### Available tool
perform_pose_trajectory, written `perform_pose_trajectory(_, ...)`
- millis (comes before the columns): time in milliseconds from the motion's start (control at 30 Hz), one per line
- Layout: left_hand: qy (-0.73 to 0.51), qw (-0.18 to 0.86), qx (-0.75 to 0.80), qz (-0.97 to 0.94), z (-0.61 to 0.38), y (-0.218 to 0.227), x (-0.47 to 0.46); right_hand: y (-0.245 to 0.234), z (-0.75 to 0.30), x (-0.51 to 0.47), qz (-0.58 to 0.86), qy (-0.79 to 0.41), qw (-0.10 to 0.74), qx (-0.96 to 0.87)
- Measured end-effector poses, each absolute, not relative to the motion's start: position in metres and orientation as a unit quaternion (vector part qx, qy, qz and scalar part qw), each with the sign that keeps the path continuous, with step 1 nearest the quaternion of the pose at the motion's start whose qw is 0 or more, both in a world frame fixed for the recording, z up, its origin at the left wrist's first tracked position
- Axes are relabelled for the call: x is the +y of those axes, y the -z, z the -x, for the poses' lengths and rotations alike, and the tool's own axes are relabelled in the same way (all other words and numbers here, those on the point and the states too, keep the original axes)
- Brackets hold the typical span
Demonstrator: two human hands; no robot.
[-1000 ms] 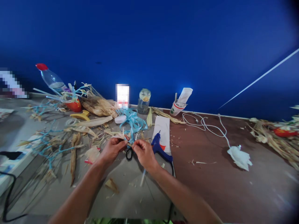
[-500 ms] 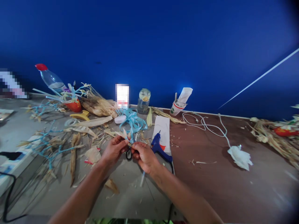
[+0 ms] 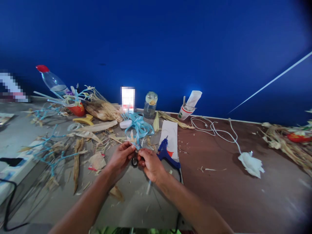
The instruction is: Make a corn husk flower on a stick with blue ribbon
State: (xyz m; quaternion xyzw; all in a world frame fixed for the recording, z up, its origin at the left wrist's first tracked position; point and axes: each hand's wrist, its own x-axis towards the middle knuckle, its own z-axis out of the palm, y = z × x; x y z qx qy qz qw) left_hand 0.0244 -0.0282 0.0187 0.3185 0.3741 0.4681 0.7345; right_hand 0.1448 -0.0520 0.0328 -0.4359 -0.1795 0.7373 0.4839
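Note:
My left hand (image 3: 123, 154) and my right hand (image 3: 149, 162) almost meet over the grey table, each in a closed pinch. Between the fingertips is a small corn husk piece (image 3: 132, 138) with pale, pointed tips standing up beside the left fingers. A light blue ribbon (image 3: 140, 125) lies heaped behind the hands, and one strand runs down to the right fingertips. How husk and ribbon join is hidden by the fingers. Below them shows a black loop (image 3: 134, 162), perhaps a scissors handle. To the right, a blue glue gun (image 3: 165, 154) rests partly on white paper (image 3: 170, 130).
Dried husks (image 3: 102, 110), blue wrapped stems (image 3: 52, 156) and a yellow claw clip (image 3: 84, 120) are at left. Behind stand a bottle (image 3: 52, 81), a glass jar (image 3: 150, 105) and a paper cup (image 3: 185, 112). A white cable (image 3: 219, 131) and crumpled tissue (image 3: 251, 164) lie right.
The pale strip seen between my fingertips is now mostly covered by them. Both hands stay in nearly the same place, and the table things have not moved.

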Motion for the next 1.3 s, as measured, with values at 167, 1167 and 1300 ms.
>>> perform_pose_trajectory(167,-0.467,0.736,0.376,-0.315,-0.027,-0.019,-0.028,-0.033,-0.144,-0.054,0.442,-0.745,0.47,-0.17)
perform_pose_trajectory(1167,-0.434,0.771,0.369,-0.283,-0.029,-0.019,-0.034,-0.034,-0.144,-0.061,0.34,-0.822,0.44,-0.12)
perform_pose_trajectory(1300,-0.45,0.759,0.385,-0.272,-0.032,-0.022,-0.039,-0.034,-0.144,-0.062,0.295,-0.846,0.436,-0.087)
